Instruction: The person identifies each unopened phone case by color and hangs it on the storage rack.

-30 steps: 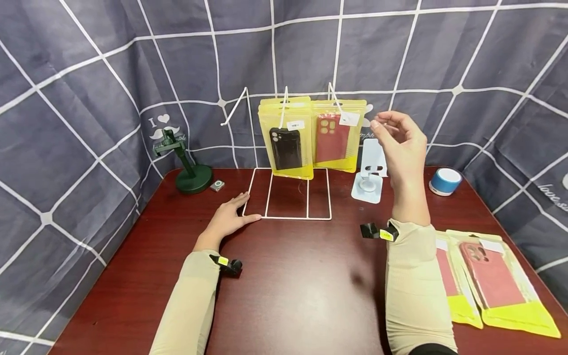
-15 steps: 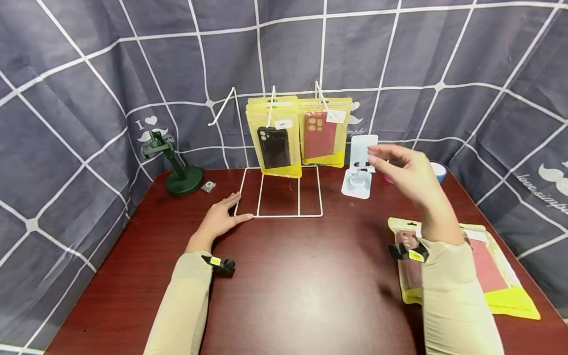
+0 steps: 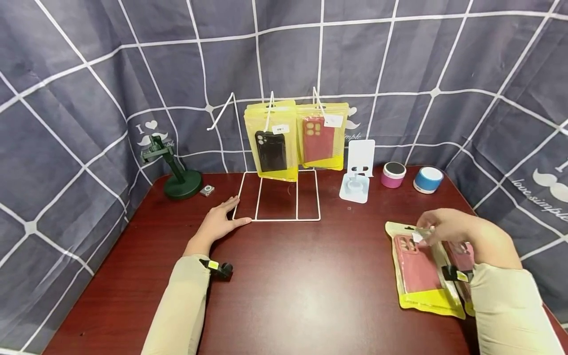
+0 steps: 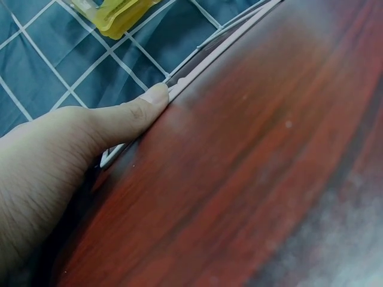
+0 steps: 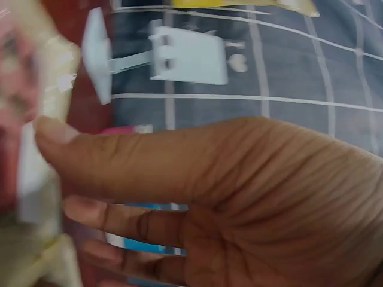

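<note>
Grip of the right hand (image 3: 457, 229) is loosely parted, thumb apart from the fingers, at the top corner of a clear packet with yellow edges (image 3: 417, 271) on the counter (image 3: 288, 276). That packet lies flat at the right side, a red phone case inside and a white label near the thumb tip; the wrist view is too blurred there to tell whether the thumb touches it. Just to its right lies a second packet (image 3: 463, 254), also with a red case, partly hidden under the hand and forearm.

Grip of the left hand (image 3: 217, 224) is spread at the front left corner of a white wire rack (image 3: 284, 220), thumb resting on the front rail and fingers along the side rail. From the rack's middle hook hang yellow packets, the foremost with a black case (image 3: 271, 153); on the right hook hangs one with a red case (image 3: 317, 143).

Right of the rack stand a pale phone stand (image 3: 360, 158), a pink cylinder (image 3: 393, 177) and a blue one (image 3: 428, 181). Left of it are a green stand (image 3: 182, 185) and a small square device (image 3: 207, 190). Grey cloth (image 3: 355, 54) with white lines hangs behind.
</note>
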### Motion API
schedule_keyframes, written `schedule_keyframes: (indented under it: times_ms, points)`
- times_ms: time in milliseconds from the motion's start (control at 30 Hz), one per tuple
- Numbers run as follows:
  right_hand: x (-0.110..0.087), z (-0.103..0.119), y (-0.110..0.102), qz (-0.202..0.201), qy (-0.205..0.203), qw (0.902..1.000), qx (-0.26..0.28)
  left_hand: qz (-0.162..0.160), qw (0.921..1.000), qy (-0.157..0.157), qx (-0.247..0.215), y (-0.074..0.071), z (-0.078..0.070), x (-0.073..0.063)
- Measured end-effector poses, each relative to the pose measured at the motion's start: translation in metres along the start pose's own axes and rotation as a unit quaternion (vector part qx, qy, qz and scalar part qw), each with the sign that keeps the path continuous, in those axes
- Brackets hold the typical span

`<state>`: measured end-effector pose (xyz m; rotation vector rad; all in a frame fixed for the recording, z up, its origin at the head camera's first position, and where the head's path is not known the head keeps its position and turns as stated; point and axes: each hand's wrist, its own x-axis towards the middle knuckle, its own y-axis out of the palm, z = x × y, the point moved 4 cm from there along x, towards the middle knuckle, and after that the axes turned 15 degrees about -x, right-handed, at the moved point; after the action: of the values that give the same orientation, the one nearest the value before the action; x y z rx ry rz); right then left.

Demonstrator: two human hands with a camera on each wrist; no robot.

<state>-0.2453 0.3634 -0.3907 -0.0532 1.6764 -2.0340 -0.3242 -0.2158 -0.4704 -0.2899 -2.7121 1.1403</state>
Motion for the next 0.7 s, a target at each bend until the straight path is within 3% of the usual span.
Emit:
schedule_keyframes:
  times_ms: [133, 533, 700]
  points:
    - [0.007, -0.005, 0.013, 0.006, 0.003, 0.9999, -0.008, 0.001, 1.0000, 0.001, 0.003, 0.000, 0.002, 0.001]
    - [0.038, 0.015, 0.023, -0.069, -0.022, 0.9972, -0.019, -0.001, 1.0000, -0.002, 0.000, 0.000, -0.001, 0.000]
    - [0.044, 0.020, 0.027, -0.061, -0.015, 0.9980, 0.006, 0.002, 1.0000, -0.005, 0.001, 0.000, 0.001, 0.000]
